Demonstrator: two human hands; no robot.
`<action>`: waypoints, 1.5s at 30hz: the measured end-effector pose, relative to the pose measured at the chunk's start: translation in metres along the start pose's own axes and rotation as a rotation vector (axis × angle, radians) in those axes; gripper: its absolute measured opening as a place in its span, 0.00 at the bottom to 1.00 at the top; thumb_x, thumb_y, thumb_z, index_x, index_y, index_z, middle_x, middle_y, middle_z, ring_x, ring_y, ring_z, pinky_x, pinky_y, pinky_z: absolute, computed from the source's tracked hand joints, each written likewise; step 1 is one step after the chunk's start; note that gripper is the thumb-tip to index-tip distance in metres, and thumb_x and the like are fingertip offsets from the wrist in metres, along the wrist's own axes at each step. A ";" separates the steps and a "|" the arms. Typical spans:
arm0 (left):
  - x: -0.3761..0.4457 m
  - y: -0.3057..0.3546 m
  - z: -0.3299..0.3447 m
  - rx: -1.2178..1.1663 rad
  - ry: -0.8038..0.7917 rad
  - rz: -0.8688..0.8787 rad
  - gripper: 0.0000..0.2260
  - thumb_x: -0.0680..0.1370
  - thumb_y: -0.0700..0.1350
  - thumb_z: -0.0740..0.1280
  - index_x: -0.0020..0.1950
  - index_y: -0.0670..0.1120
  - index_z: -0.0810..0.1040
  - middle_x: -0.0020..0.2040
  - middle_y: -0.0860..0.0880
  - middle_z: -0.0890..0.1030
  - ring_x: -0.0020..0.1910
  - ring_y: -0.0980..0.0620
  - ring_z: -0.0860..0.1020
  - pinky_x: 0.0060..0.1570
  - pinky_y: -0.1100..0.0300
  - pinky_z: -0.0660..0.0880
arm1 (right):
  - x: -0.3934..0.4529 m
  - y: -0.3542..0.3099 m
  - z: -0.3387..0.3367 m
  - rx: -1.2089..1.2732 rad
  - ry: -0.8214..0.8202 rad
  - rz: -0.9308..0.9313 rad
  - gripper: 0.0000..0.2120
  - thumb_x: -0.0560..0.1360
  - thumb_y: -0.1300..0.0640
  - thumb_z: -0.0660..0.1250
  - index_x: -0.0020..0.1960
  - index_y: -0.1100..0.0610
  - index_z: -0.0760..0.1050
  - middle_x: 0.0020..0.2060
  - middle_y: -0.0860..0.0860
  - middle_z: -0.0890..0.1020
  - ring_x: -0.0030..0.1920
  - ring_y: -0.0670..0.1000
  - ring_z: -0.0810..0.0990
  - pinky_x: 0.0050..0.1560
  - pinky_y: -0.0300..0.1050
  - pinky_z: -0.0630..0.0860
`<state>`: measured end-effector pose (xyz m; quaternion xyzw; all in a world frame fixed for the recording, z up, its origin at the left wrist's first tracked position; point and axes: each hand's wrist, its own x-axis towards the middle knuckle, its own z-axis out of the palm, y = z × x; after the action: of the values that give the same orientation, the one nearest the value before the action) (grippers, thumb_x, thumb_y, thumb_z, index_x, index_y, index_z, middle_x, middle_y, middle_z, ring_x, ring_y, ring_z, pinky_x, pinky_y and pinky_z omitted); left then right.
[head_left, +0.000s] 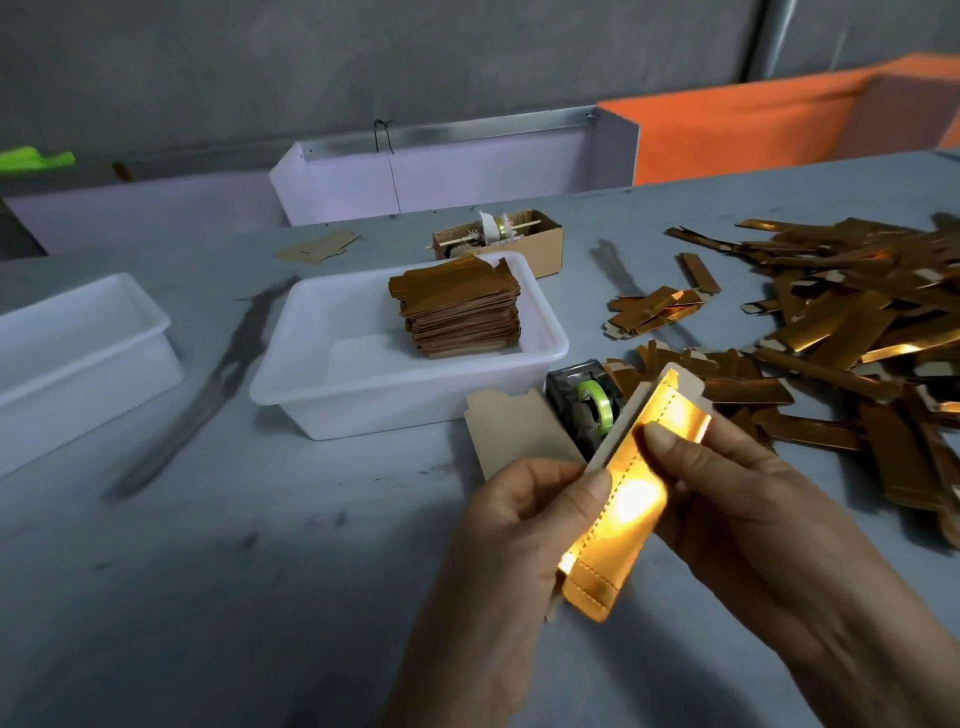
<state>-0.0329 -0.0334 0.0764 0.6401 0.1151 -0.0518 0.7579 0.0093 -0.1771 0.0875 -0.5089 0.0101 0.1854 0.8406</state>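
Both hands hold one flat gold-foil carton blank (631, 499) above the grey table, its shiny side up and glaring with reflected light. My left hand (524, 519) pinches its left edge, thumb on top. My right hand (737, 499) grips the right side, thumb pressed on the foil near the upper end. A plain brown flap of the blank (514, 434) sticks out to the left behind my left hand. A black tape dispenser (584, 402) with a green roll sits on the table just behind the blank.
A white tub (291, 374) holds a neat stack of gold blanks (460, 312). A loose pile of gold blanks (841, 332) spreads over the right of the table. Another white tub (78, 338) stands at left. A small cardboard box (545, 244) sits behind, beyond it a white bin (467, 166).
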 end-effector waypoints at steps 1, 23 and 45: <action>0.000 0.001 -0.003 0.057 -0.008 0.046 0.10 0.65 0.54 0.72 0.44 0.52 0.83 0.38 0.49 0.84 0.37 0.49 0.78 0.39 0.52 0.73 | 0.001 -0.002 -0.001 -0.014 0.003 0.008 0.10 0.66 0.56 0.68 0.46 0.54 0.83 0.39 0.53 0.84 0.38 0.51 0.84 0.34 0.42 0.80; 0.009 0.001 0.007 0.018 0.203 0.095 0.37 0.57 0.60 0.76 0.64 0.56 0.72 0.51 0.54 0.84 0.49 0.52 0.83 0.41 0.57 0.81 | 0.001 0.012 0.010 -0.550 0.124 -0.244 0.11 0.60 0.48 0.65 0.39 0.48 0.80 0.36 0.51 0.81 0.38 0.46 0.80 0.34 0.37 0.77; 0.013 0.003 0.004 -0.001 0.267 0.100 0.06 0.74 0.45 0.72 0.48 0.46 0.84 0.41 0.51 0.86 0.43 0.50 0.84 0.48 0.49 0.80 | -0.009 0.028 0.012 -1.168 0.262 -0.675 0.10 0.66 0.45 0.64 0.45 0.36 0.67 0.34 0.41 0.74 0.46 0.34 0.73 0.25 0.30 0.69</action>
<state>-0.0191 -0.0357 0.0762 0.6458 0.1828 0.0717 0.7378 -0.0102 -0.1580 0.0712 -0.8723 -0.1488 -0.1747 0.4318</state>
